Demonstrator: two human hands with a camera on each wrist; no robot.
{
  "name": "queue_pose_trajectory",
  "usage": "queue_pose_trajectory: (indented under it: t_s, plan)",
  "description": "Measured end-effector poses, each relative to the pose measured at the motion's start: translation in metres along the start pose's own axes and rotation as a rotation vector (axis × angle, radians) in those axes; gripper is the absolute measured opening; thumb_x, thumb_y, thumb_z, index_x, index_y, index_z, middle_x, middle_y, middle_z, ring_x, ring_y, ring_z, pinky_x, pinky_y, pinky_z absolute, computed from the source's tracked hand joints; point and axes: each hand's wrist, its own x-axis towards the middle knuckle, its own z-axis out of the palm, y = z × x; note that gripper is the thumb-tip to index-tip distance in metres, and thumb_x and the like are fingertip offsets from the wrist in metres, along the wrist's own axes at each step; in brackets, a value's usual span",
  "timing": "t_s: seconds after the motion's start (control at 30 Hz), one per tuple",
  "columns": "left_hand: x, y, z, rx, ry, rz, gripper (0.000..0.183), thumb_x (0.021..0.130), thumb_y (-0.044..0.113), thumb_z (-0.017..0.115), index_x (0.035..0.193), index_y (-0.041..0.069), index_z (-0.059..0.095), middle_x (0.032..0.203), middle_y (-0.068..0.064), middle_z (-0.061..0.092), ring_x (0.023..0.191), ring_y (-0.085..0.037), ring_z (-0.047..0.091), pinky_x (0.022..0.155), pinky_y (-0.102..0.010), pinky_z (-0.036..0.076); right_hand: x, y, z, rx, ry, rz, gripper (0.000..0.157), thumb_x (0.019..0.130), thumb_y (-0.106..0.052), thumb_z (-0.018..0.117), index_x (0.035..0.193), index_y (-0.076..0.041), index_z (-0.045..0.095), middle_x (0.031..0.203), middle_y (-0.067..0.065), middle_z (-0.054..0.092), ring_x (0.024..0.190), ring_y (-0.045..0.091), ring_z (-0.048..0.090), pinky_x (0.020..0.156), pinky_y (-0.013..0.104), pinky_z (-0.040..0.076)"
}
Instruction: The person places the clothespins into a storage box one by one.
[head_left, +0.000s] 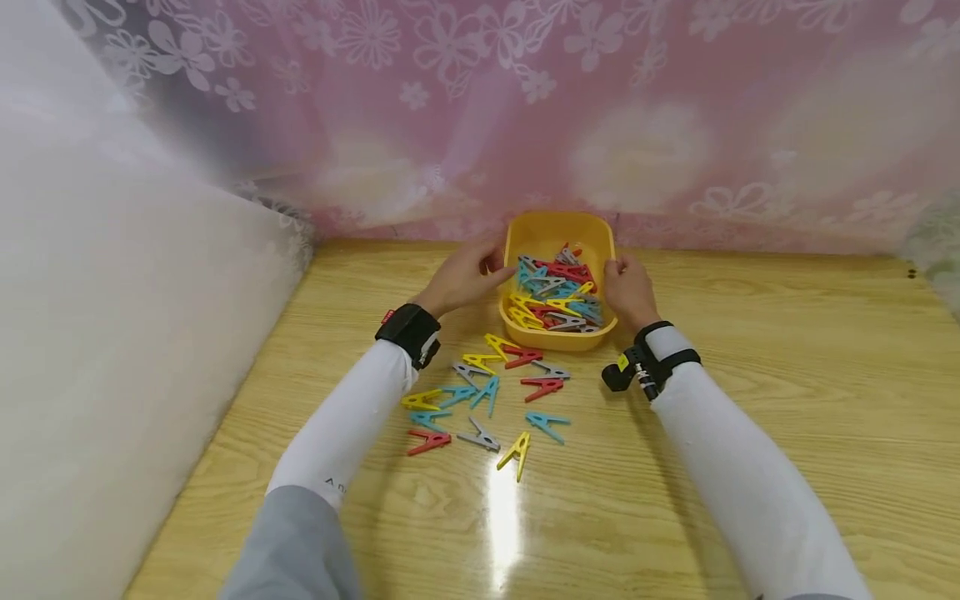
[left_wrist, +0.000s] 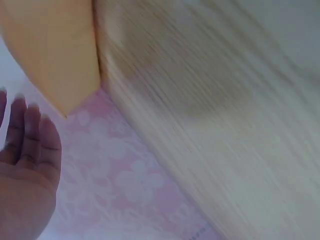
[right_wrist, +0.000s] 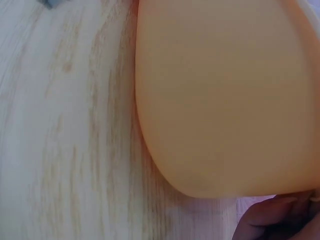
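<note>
A yellow plastic basket [head_left: 558, 227] stands at the back of the table, with many red, blue, yellow and grey clothespins [head_left: 553, 286] piled inside. My right hand [head_left: 630, 292] grips its right rim, fingers curled over the edge; the right wrist view mostly shows the basket's outer wall [right_wrist: 225, 100]. On the other side, my left hand [head_left: 467, 277] is beside the left rim, thumb pointing toward it. In the left wrist view its fingers [left_wrist: 48, 145] are gently bent, holding nothing, apart from the basket wall [left_wrist: 55, 45]. Several loose clothespins, among them a yellow one [head_left: 517, 452], lie in front of the basket.
The wooden table [head_left: 787, 375] meets a pink flowered curtain [head_left: 480, 125] right behind the basket. A white wall-like surface [head_left: 135, 317] borders the table on the left. Between the forearms lie the scattered clothespins, including a red one [head_left: 429, 442].
</note>
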Motion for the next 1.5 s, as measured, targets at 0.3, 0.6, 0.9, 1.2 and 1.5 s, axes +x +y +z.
queue_pose_trajectory:
  t_s: [0.3, 0.6, 0.9, 1.2, 1.5]
  plan:
    - [-0.060, -0.028, -0.021, -0.014, -0.235, -0.082, 0.013, 0.090, 0.022, 0.066, 0.093, 0.012, 0.059, 0.085, -0.003, 0.056, 0.076, -0.018, 0.051, 0.069, -0.032, 0.042, -0.001, 0.002, -0.001, -0.001, 0.017, -0.010, 0.035, 0.103, -0.033, 0.027, 0.106, -0.002, 0.041, 0.092, 0.013, 0.042, 0.080, 0.024, 0.044, 0.061, 0.030, 0.037]
    - [-0.132, -0.039, -0.039, -0.058, -0.437, -0.116, 0.030, 0.080, 0.016, 0.073, 0.107, 0.007, 0.064, 0.103, -0.004, 0.060, 0.092, -0.021, 0.053, 0.084, -0.038, 0.043, -0.002, -0.001, 0.001, 0.014, 0.026, -0.015, 0.034, 0.103, -0.032, 0.027, 0.106, -0.001, 0.041, 0.091, 0.012, 0.041, 0.079, 0.023, 0.043, 0.061, 0.029, 0.036]
    - [-0.158, -0.029, -0.033, 0.034, -0.451, -0.024, 0.031, 0.077, 0.021, 0.076, 0.105, 0.011, 0.067, 0.106, 0.000, 0.059, 0.102, -0.020, 0.051, 0.091, -0.039, 0.040, -0.003, -0.001, 0.000, 0.031, 0.018, -0.014, 0.034, 0.103, -0.033, 0.027, 0.105, -0.002, 0.041, 0.090, 0.012, 0.041, 0.076, 0.021, 0.043, 0.058, 0.028, 0.037]
    - [-0.160, -0.021, -0.022, 0.198, -0.422, -0.004, 0.030, 0.077, 0.030, 0.077, 0.102, 0.017, 0.067, 0.103, 0.005, 0.056, 0.093, -0.013, 0.050, 0.084, -0.032, 0.043, -0.002, 0.000, 0.000, 0.017, 0.018, -0.027, 0.030, 0.103, -0.033, 0.028, 0.097, -0.005, 0.038, 0.085, 0.010, 0.039, 0.068, 0.019, 0.042, 0.054, 0.028, 0.034]
    - [-0.162, -0.015, -0.015, 0.263, -0.375, 0.012, 0.031, 0.077, 0.036, 0.078, 0.099, 0.017, 0.068, 0.098, 0.007, 0.057, 0.090, -0.011, 0.052, 0.080, -0.030, 0.046, -0.002, 0.001, 0.000, 0.032, 0.009, -0.012, 0.029, 0.103, -0.032, 0.028, 0.096, -0.006, 0.038, 0.085, 0.011, 0.038, 0.067, 0.019, 0.042, 0.054, 0.028, 0.035]
